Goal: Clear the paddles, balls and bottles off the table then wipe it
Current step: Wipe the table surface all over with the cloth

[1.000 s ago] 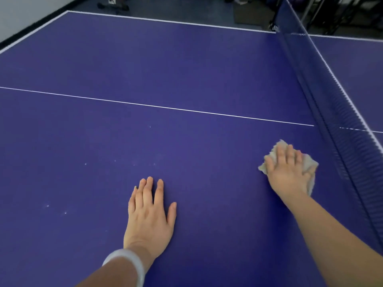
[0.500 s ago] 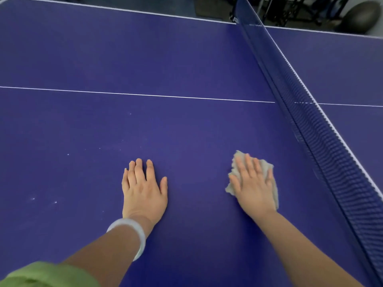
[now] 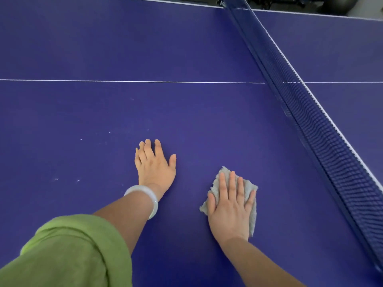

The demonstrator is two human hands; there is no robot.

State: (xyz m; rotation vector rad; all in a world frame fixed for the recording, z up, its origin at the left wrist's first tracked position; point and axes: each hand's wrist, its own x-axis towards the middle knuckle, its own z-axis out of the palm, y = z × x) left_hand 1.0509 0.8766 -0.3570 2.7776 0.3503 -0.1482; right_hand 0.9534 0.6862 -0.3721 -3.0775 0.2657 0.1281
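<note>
Fuzzy grey cloth, flat right hand pressing

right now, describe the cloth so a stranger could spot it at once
Find the purple table and its net. Left of the net, the right hand presses flat on a crumpled grey cloth. The left hand beside it rests on bare table.

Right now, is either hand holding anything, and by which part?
Nothing is gripped. The right hand presses flat on the grey cloth's middle; the left hand rests on the table.
</note>
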